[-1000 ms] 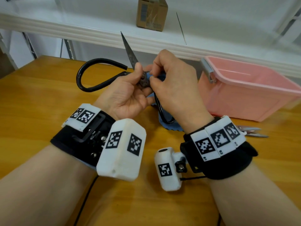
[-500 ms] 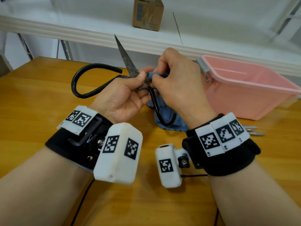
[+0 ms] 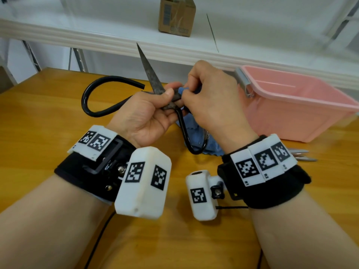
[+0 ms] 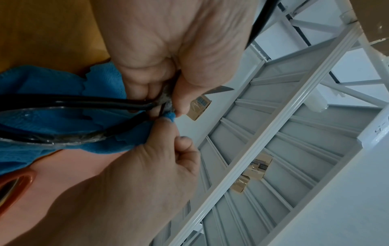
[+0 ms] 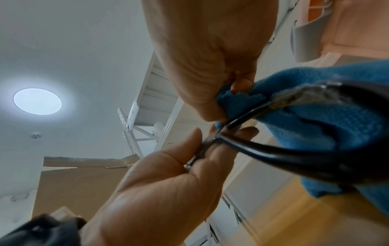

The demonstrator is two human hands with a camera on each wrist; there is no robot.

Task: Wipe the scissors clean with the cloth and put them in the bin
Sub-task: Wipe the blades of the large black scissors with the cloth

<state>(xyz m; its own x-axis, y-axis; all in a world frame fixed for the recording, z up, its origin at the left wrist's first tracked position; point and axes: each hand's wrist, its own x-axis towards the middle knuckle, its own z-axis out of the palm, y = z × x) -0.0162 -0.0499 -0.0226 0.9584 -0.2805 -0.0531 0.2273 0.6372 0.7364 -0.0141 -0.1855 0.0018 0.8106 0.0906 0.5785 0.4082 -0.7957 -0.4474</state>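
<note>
Scissors [image 3: 153,74] of dark, tarnished metal with looped black handles are held above the wooden table [image 3: 38,113], point up. Left hand [image 3: 143,117] pinches them at the pivot; right hand [image 3: 211,100] pinches a blue microfibre cloth [image 3: 191,127] against the same joint. Right of both stands the pink plastic bin [image 3: 303,117] on the table.
</note>
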